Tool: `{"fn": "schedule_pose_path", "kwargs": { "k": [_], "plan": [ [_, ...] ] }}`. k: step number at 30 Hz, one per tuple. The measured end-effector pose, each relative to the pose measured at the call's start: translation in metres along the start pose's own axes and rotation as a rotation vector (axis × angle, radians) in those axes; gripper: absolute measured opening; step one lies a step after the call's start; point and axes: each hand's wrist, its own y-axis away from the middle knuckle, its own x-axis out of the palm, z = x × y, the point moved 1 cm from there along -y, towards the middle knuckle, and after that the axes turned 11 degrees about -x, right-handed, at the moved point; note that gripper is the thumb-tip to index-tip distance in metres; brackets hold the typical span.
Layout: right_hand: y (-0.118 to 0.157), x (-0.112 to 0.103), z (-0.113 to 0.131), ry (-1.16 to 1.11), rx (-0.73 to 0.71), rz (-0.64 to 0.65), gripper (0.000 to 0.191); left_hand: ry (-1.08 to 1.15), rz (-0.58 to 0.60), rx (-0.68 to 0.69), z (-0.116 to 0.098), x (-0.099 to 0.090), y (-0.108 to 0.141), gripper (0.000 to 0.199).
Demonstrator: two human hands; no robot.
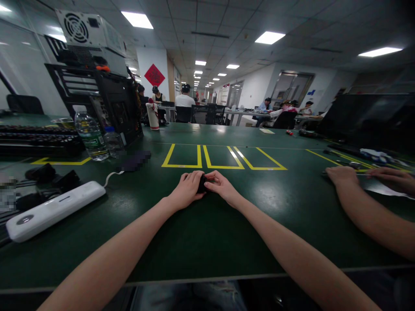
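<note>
My left hand (189,188) is closed around a small black object (202,185) over the middle of the green table. From the other side, my right hand (220,187) pinches the same object with its thumb and fingers. Most of the object is hidden by my fingers, so its kind does not show. Just beyond my hands, yellow tape outlines (223,167) mark the tabletop.
On the left lie a white power strip (58,209), a water bottle (89,136) and a black computer case (118,103). A co-worker's hands and forearms (345,181) are at the right. A white cylindrical container (153,115) stands at the table's far edge.
</note>
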Motion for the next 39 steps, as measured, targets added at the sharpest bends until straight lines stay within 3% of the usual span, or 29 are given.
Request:
{"fn": "schedule_pose_path", "kwargs": {
  "k": [9,15,19,25,31,39],
  "plan": [
    [0.0002,-0.0018,0.0043,-0.009,0.01,0.067,0.039,0.001,0.018,-0.006,-0.0008,-0.0019,0.0008,0.056],
    [0.0008,0.0007,0.0026,-0.018,-0.02,0.015,0.027,0.012,0.011,-0.008,-0.0003,0.0002,0.0001,0.055],
    [-0.0005,-0.0005,0.0001,0.016,0.029,-0.007,0.035,0.018,0.016,-0.004,-0.0008,-0.0004,0.0002,0.054],
    [0.0003,-0.0014,0.0031,-0.049,-0.005,0.071,0.04,-0.008,0.013,-0.008,-0.0009,-0.0012,0.0005,0.057],
    [0.0005,0.0005,0.0027,-0.021,-0.023,0.024,0.026,-0.01,0.007,-0.002,0.0002,0.0002,0.0,0.057],
    [-0.0003,-0.0009,0.0051,-0.024,0.02,0.055,0.037,0.008,0.017,-0.013,-0.0001,-0.0003,-0.0001,0.057]
  ]
}}
